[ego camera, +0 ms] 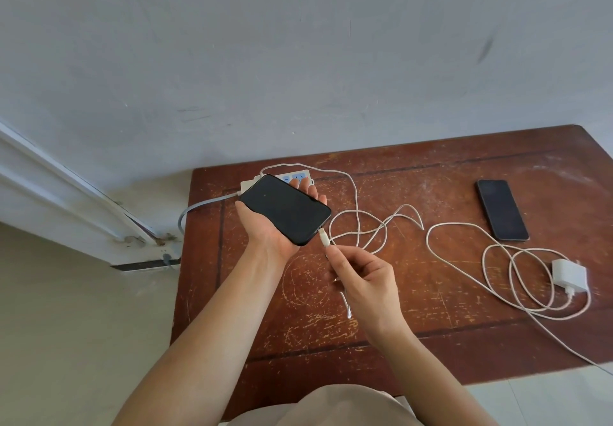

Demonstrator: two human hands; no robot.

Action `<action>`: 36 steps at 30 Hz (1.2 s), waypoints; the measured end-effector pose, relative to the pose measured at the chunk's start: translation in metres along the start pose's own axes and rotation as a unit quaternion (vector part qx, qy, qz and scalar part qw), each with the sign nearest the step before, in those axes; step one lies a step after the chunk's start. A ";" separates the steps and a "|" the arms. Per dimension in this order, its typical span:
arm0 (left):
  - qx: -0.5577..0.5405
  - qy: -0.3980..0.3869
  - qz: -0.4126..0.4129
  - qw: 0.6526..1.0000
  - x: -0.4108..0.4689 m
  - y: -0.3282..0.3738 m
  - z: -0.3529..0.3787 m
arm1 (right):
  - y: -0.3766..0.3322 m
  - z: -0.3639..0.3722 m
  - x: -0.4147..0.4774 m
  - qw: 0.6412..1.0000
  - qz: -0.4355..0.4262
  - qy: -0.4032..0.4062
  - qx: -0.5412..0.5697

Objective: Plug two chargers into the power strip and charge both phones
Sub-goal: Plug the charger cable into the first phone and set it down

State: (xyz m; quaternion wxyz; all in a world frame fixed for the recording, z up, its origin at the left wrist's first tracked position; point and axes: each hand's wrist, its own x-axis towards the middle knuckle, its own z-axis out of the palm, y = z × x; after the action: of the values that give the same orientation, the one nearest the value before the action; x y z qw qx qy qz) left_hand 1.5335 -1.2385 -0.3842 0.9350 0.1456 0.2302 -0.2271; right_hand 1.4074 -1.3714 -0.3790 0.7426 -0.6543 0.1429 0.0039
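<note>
My left hand [265,230] holds a black phone [285,208] screen up, above the table. My right hand [361,279] pinches the white connector [324,237] of a white cable [356,213]; its tip sits right at the phone's lower edge. That cable loops back toward the white power strip [295,178], which is mostly hidden behind the phone. A second black phone [502,210] lies flat at the table's right. A white charger brick [570,275] with its coiled white cable [497,266] lies loose in front of that phone.
The worn brown wooden table [398,309] stands against a grey wall. The strip's grey cord [199,208] drops off the table's left edge toward the floor. A white door frame [66,186] runs along the left.
</note>
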 end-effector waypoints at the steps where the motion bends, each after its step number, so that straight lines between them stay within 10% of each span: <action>1: 0.000 -0.001 0.000 1.000 0.000 0.000 0.000 | 0.000 0.001 0.001 1.000 -0.007 0.005 -0.008; 36: 0.095 -0.043 -0.012 0.995 -0.007 -0.004 0.011 | -0.018 -0.015 0.009 0.997 0.057 -0.031 -0.030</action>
State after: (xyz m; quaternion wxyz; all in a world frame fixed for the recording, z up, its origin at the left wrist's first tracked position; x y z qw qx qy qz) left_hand 1.5299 -1.2437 -0.3719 0.9232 0.2207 0.1691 -0.2653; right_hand 1.4168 -1.3898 -0.3649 0.7252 -0.6665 0.1573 0.0710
